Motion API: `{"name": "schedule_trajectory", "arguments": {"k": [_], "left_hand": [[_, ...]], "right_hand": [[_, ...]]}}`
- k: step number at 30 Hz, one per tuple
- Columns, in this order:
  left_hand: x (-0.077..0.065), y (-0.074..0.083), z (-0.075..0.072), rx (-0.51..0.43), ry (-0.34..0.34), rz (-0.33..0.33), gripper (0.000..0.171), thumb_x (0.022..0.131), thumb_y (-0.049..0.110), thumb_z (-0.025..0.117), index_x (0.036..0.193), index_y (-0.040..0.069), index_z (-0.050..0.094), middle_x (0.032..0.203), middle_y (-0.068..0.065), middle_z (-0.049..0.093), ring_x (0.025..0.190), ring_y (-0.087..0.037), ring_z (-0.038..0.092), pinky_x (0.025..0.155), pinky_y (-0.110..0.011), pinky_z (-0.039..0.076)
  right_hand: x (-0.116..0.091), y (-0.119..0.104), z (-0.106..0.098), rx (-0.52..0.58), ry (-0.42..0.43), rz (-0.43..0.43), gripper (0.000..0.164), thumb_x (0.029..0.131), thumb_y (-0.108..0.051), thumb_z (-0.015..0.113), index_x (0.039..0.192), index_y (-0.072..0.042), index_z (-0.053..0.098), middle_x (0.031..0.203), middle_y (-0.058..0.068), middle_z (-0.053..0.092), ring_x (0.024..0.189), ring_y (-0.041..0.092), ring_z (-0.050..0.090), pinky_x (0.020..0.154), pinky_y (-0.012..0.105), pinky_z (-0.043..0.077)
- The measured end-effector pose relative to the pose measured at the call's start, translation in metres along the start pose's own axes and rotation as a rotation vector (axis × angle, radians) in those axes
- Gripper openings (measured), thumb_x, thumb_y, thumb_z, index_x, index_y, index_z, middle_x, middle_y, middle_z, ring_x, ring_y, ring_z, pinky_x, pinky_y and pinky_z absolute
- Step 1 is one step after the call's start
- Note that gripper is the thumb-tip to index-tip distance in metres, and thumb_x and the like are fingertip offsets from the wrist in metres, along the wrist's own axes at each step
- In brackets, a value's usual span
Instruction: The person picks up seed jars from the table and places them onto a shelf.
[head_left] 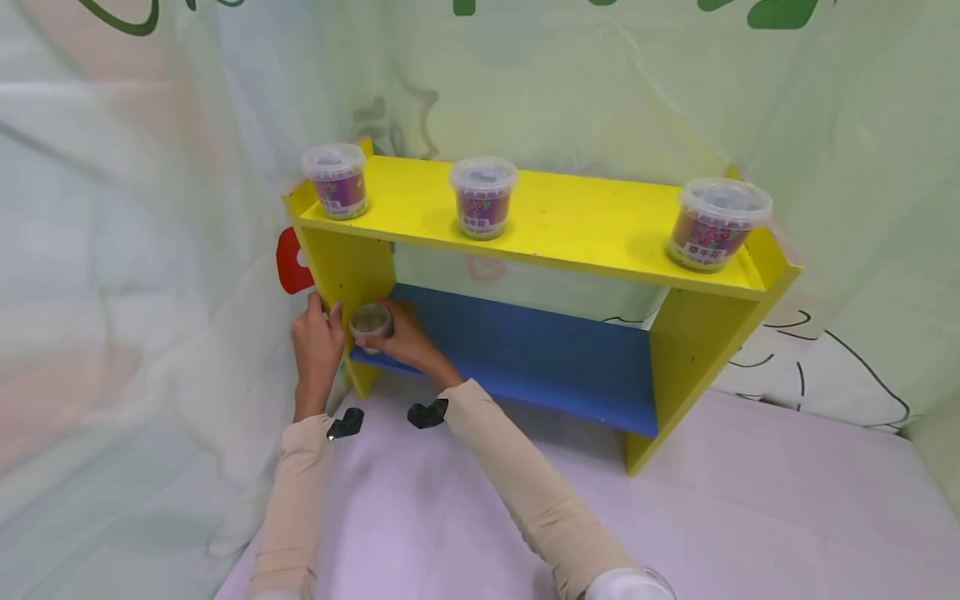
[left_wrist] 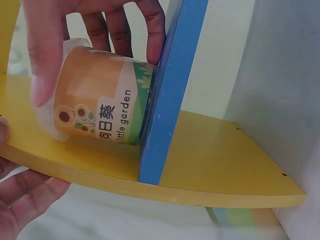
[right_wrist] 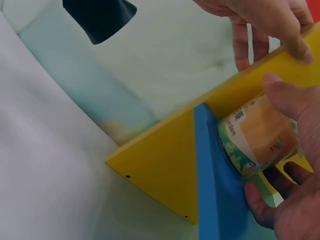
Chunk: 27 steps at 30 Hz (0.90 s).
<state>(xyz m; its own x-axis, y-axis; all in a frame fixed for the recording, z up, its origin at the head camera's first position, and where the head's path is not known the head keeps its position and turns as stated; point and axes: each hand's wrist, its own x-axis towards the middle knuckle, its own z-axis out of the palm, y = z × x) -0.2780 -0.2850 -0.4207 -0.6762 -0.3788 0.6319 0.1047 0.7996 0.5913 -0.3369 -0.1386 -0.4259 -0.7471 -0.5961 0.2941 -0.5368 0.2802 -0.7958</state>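
In the head view my right hand [head_left: 411, 336] holds a small lidded plastic cup [head_left: 372, 325] at the left end of the lower blue shelf board [head_left: 517, 350]. The cup [left_wrist: 92, 95] has an orange sunflower label, and its base is at the blue board in the left wrist view. The right thumb lies over the lid side, with fingers around the far side. My left hand [head_left: 317, 340] grips the front edge of the yellow left side panel [right_wrist: 165, 145], thumb on the inner face and fingers outside.
Three lidded cups with purple labels stand on the yellow top board: a left cup [head_left: 341, 190], a middle cup [head_left: 482, 204] and a right cup [head_left: 708, 233]. The rack stands on a pale lilac surface [head_left: 757, 500]. A printed curtain [head_left: 142, 275] hangs close on the left.
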Motion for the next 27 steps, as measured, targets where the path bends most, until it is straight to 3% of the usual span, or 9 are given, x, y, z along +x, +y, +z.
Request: {"name": "schedule_trajectory", "arguments": {"k": [6, 10, 16, 27], "left_hand": [[-0.005, 0.000, 0.000, -0.002, 0.012, 0.004, 0.031, 0.099, 0.024, 0.058, 0.109, -0.005, 0.052, 0.086, -0.023, 0.064, 0.082, -0.039, 0.067, 0.077, -0.047, 0.058], [-0.005, 0.002, -0.002, -0.007, 0.024, 0.018, 0.031, 0.098, 0.023, 0.059, 0.108, -0.005, 0.052, 0.085, -0.024, 0.064, 0.080, -0.040, 0.066, 0.075, -0.048, 0.058], [-0.002, 0.003, -0.001, -0.006, 0.008, -0.001, 0.033, 0.099, 0.025, 0.058, 0.111, -0.004, 0.052, 0.088, -0.024, 0.065, 0.084, -0.040, 0.067, 0.079, -0.047, 0.058], [-0.001, 0.003, 0.001, -0.007, 0.024, 0.005, 0.033, 0.098, 0.025, 0.059, 0.109, -0.006, 0.052, 0.091, -0.026, 0.066, 0.087, -0.042, 0.067, 0.079, -0.049, 0.057]], "right_hand": [[-0.001, 0.001, -0.002, -0.054, -0.035, -0.029, 0.057, 0.086, -0.018, 0.074, 0.137, -0.004, 0.052, 0.130, 0.017, 0.054, 0.120, 0.029, 0.051, 0.101, 0.038, 0.047], [0.003, 0.003, -0.007, -0.073, -0.096, -0.068, 0.059, 0.089, -0.016, 0.071, 0.141, -0.002, 0.048, 0.129, 0.017, 0.058, 0.117, 0.029, 0.056, 0.099, 0.037, 0.049], [0.005, 0.004, -0.012, -0.055, -0.140, -0.022, 0.066, 0.090, -0.019, 0.069, 0.148, -0.006, 0.040, 0.140, 0.014, 0.052, 0.126, 0.027, 0.052, 0.105, 0.038, 0.045], [0.001, 0.002, -0.013, -0.058, -0.146, 0.029, 0.068, 0.091, -0.021, 0.068, 0.150, -0.006, 0.037, 0.142, 0.014, 0.050, 0.127, 0.028, 0.051, 0.105, 0.040, 0.045]]}}
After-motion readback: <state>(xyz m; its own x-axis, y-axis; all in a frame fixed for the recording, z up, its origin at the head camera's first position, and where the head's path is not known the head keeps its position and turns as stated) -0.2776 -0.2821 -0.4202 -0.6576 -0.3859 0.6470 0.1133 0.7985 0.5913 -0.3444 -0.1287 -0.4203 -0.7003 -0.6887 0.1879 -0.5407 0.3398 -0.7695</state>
